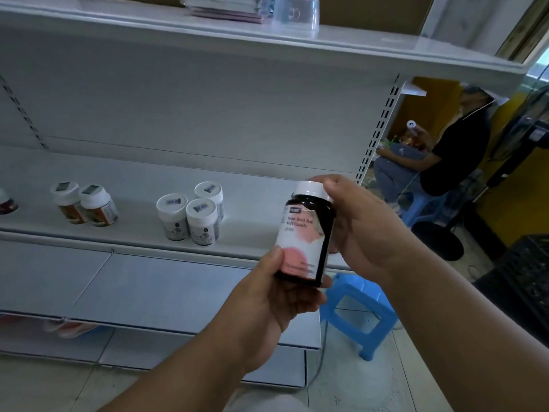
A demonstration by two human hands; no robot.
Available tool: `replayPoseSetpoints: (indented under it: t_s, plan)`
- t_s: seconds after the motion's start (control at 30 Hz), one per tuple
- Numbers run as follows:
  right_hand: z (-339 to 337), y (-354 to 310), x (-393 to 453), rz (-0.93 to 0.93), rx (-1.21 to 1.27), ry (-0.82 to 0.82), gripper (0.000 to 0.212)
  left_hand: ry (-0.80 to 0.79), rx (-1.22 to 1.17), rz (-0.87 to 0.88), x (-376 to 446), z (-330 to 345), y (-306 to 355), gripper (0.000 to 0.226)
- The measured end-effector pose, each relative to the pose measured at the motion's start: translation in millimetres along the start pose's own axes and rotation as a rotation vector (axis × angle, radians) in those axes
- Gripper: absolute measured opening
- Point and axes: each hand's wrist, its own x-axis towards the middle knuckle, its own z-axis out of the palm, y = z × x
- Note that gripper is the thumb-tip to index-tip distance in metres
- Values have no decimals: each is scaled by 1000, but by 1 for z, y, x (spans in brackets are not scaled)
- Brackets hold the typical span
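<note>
left hand [276, 304] grips the base, right hand [367, 230] clasps the cap end of the stiff, probably slick bottle [300, 242].

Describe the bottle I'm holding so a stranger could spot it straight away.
Find the white metal shop shelf. In front of its right end, the left hand grips the base and the right hand the white cap of a dark brown bottle. Unlike the white-lidded jars on the shelf, it is dark with a pink-and-white label.
</note>
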Motion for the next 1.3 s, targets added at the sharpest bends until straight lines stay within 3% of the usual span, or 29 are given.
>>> replayPoseSetpoints:
  t_s: [0.13, 0.3, 0.43, 0.5, 0.6, 0.7, 0.83, 0.93, 1.17, 1.3]
  plan:
    - [-4, 4, -6, 8, 98, -80, 23, -24, -46, -54, -6, -5, -2, 59]
    - [2, 7, -4, -43, -77, 50, 41, 47, 226, 47, -7, -2, -6, 56]
    - [-3, 11, -3, -3, -18, 0, 20, 13, 96, 41, -6, -6, -6, 60]
    - [-5, 11, -3, -6, 11, -42, 22, 34, 80, 37, -6, -8, -7, 58]
    - [-2, 14, -3, -85, -59, 16, 28, 104, 269, 104, -4, -9, -10, 58]
    - [5, 20, -5, -130, -141, 104, 41, 145, 477, 122, -4, -9, -9, 74]
    - [5, 17, -6, -69, -128, 50, 21, 77, 315, 111, -2, -16, -5, 73]
    - [1, 12, -7, -83, -171, 22, 17, 71, 238, 104, -2, -19, -4, 73]
    - [5, 13, -13, -291, -310, -42, 24, 92, 726, 195, -2, -22, 12, 61]
    - [4, 19, -16, -532, -486, -31, 44, 116, 986, 350, 13, -24, 40, 52]
